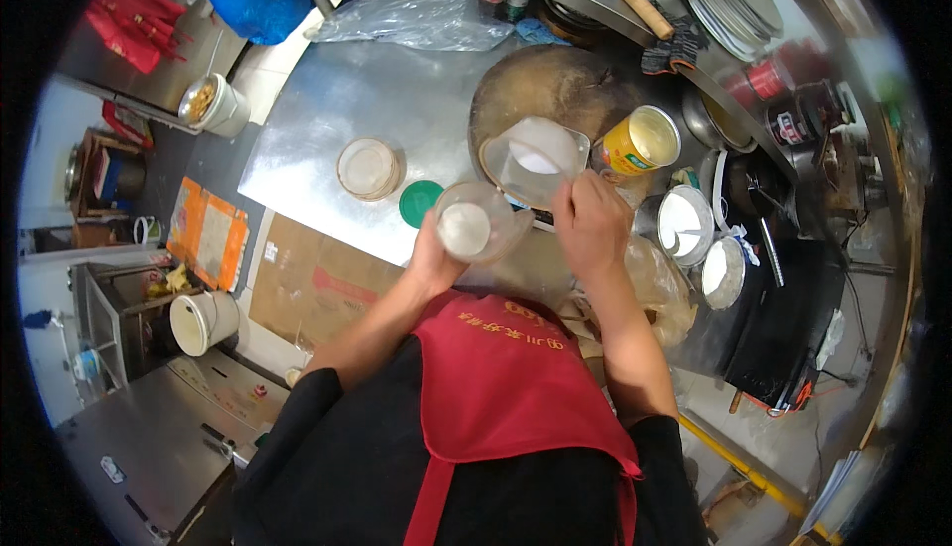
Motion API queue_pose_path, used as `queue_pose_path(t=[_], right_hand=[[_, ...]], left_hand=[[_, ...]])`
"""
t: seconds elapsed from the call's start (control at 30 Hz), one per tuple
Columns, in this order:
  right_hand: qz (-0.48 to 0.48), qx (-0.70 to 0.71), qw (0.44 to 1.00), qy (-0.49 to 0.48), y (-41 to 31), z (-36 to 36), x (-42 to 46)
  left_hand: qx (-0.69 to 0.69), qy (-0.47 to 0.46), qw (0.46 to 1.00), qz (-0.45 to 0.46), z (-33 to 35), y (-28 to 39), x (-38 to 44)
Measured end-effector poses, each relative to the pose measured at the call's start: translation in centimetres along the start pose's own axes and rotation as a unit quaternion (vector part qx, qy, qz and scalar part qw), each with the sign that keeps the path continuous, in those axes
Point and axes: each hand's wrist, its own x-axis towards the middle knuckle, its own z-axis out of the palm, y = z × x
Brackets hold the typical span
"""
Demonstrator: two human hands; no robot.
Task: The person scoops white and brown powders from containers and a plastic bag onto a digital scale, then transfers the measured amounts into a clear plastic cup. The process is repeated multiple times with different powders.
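Note:
My left hand (435,256) holds a translucent plastic jar (500,245), tilted, with white powder inside. My right hand (591,222) has its fingers curled at the near right corner of a clear plastic container (494,166); whether it grips anything is hidden. White powder (537,152) lies in that container, which stands over the edge of a round wooden chopping block (535,77). Part of a dark-edged device shows beneath the container. Left of the jar lie a green round lid (420,204) and a stack of round, pale translucent lids or dishes (366,168).
A yellow can (645,140) stands right of the container. Beyond it are metal bowls of white powder (683,225) (721,272) and a clear plastic bag (662,289). A steel shelf edge (732,114) runs along the far right, with a wooden-handled tool (645,12) and stacked plates.

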Motion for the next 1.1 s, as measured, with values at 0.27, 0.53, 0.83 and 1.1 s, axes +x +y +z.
queue_pose_path(t=[0.27,0.53,0.83,1.1], right_hand=[[-0.204,-0.116,0.972,-0.021,-2.8,-1.2,-0.4],[-0.209,-0.096,0.973,0.004,-2.9,-1.8,-0.2],[0.374,0.222,0.899,-0.045,8.1,4.5,-5.0],[0.508,0.298,0.802,-0.101,10.7,0.5,-9.8]], left_hand=[[-0.015,-0.122,0.992,0.011,3.5,-0.1,2.4],[-0.001,-0.113,0.994,0.001,2.0,-0.8,3.3],[-0.008,-0.057,0.998,-0.021,-0.7,-0.1,1.8],[-0.039,0.036,0.998,-0.013,-4.1,-1.6,0.0]])
